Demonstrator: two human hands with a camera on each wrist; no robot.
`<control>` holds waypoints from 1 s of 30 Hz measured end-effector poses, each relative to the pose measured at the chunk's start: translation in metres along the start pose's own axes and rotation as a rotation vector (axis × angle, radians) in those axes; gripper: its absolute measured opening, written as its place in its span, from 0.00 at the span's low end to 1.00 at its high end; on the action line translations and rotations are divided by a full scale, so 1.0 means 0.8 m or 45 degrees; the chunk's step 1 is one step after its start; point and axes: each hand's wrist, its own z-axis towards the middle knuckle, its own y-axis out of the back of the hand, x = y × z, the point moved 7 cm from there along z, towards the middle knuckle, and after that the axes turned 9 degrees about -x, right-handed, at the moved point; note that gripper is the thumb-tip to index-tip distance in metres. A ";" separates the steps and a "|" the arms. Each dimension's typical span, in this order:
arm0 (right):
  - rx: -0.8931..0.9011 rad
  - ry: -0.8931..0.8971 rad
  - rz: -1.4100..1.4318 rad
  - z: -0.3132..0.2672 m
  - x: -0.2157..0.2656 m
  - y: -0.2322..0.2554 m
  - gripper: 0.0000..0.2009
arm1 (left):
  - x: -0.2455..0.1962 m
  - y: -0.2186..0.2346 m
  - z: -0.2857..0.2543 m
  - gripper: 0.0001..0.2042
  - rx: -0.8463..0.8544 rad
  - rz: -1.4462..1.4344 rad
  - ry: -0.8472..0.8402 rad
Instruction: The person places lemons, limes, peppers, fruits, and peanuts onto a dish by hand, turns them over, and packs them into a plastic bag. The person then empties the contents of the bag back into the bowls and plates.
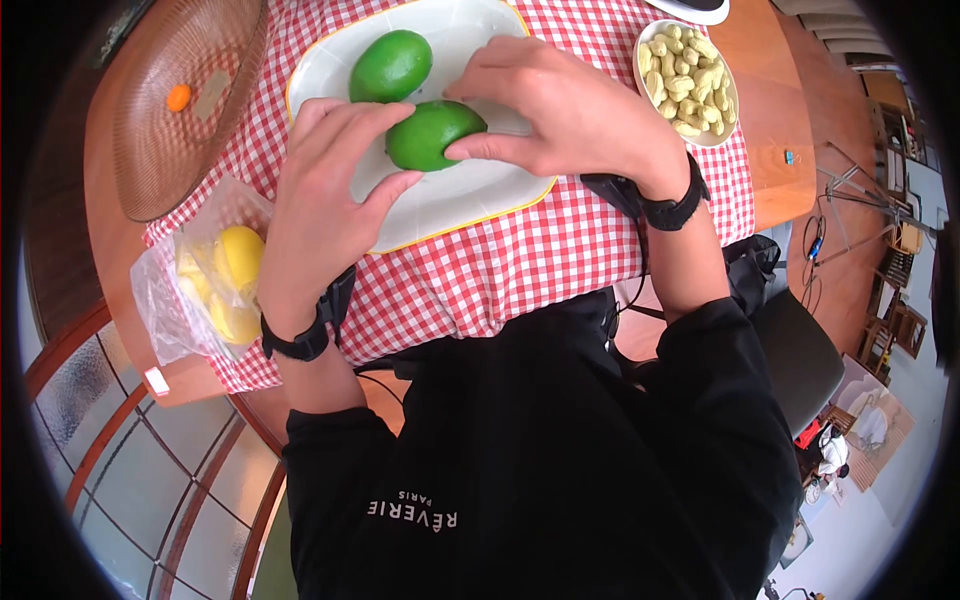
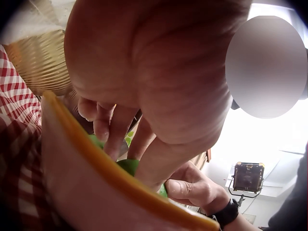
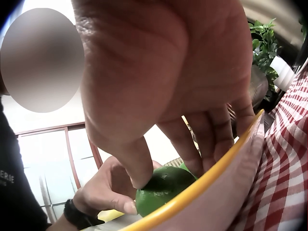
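Note:
Two glossy green mangoes lie in a white dish (image 1: 415, 222) with a yellow rim. Around the nearer mango (image 1: 437, 137) both hands are curved, one at each end. My left hand (image 1: 335, 185) has its fingertips at the mango's upper left and its thumb at the lower left. From the other end my right hand (image 1: 565, 110) grips it, the thumb on its right tip and the fingers bent over the far side. The right wrist view shows both thumbs against the green skin. Just beyond it rests the second mango (image 1: 391, 66), partly behind the left fingers.
Peanuts in their shells fill an oval white bowl (image 1: 642, 40) at the right. A clear plastic bag (image 1: 160, 290) with yellow fruit lies at the left. Behind it, a brown ribbed tray (image 1: 150, 165) holds a small orange ball (image 1: 178, 98). Red checked cloth (image 1: 490, 265) covers the table's middle.

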 end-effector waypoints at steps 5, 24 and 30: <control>0.009 0.024 0.003 0.004 0.007 -0.001 0.18 | 0.000 0.005 -0.001 0.25 -0.048 -0.025 -0.014; -0.014 0.059 -0.021 0.007 0.015 0.003 0.22 | 0.003 0.001 -0.002 0.27 -0.041 -0.012 -0.009; -0.029 -0.023 -0.006 0.002 0.011 0.004 0.21 | 0.002 -0.002 -0.004 0.27 -0.037 0.064 0.000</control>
